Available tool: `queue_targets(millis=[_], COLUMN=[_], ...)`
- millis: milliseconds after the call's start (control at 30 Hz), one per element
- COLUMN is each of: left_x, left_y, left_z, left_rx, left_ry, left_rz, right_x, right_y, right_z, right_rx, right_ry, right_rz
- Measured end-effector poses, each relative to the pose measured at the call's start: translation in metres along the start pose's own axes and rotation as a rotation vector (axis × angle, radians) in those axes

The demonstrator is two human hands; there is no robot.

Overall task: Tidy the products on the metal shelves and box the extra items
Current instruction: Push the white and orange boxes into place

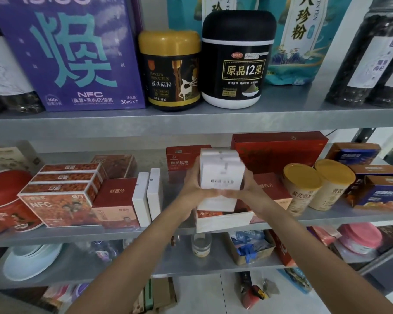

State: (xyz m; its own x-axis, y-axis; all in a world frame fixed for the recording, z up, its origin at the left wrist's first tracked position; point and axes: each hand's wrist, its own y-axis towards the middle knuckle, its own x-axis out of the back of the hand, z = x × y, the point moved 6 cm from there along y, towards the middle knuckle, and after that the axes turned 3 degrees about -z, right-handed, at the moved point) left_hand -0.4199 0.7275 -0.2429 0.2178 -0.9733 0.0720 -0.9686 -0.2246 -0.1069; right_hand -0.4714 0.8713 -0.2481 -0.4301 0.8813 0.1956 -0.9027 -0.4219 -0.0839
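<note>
A: White card, is that what both hands are on?

B: Yes. The white cartons (220, 177) are clamped between the left hand (191, 189) and the right hand (251, 189), one palm on each side wall.

A: How tightly closed are the fingers?

B: Curled round the lower corners, with the thumbs towards the camera. Neither hand is flat or slack.

A: One carton or several?

B: The blur smears the edges. It looks like a stack of at least two, but I can't count them for sure.

A: Where is the stack?

B: Raised in front of the middle shelf (77, 237), near its front edge and just above an open white-sided box (222, 223) with a red inside. I cannot tell whether the lowest carton touches that box.

A: And the neighbours?

B: On the left, two slim white boxes (149, 196) stand upright beside a dark red box (116, 200). On the right are two yellow-lidded canisters (315, 186), clear of the right hand. A black jar (236, 64) stands on the shelf above, well apart from the hands.
</note>
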Motion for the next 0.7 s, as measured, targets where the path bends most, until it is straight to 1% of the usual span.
queue_targets(millis=[33,100,233,300,367,433,500,600,667,700], left_x=[0.002,0.003,-0.001,0.0,0.005,0.014,0.025,0.052,0.084,0.104], left_y=[0.0,-0.003,-0.005,-0.005,-0.006,-0.008,-0.01,-0.012,-0.01,-0.009], left_z=[0.006,0.021,0.038,0.039,0.036,0.026,0.012,-0.006,-0.02,-0.026], left_rx=[0.004,0.045,0.053,0.032,0.006,-0.036,-0.07,-0.112,-0.191,-0.218], left_ry=[0.027,0.007,0.039,0.063,0.084,0.141,0.225,0.423,0.546,0.559], left_rz=[0.022,0.07,0.118,0.129,0.158,0.181,0.183,0.18,0.121,0.067], right_x=[-0.003,-0.009,-0.014,-0.013,-0.008,-0.008,-0.014,-0.03,-0.041,-0.047], right_y=[0.0,-0.003,-0.003,-0.003,-0.004,-0.006,-0.008,-0.01,-0.014,-0.015], right_z=[-0.005,-0.015,-0.018,-0.015,-0.011,-0.002,0.013,0.028,0.03,0.029], right_rx=[-0.016,-0.058,-0.022,-0.021,-0.034,0.011,0.112,0.22,0.243,0.245], right_ry=[-0.006,0.022,0.103,0.065,-0.024,-0.081,-0.084,-0.034,0.056,0.1], right_rz=[0.036,0.091,0.154,0.166,0.173,0.177,0.126,-0.063,-0.202,-0.267])
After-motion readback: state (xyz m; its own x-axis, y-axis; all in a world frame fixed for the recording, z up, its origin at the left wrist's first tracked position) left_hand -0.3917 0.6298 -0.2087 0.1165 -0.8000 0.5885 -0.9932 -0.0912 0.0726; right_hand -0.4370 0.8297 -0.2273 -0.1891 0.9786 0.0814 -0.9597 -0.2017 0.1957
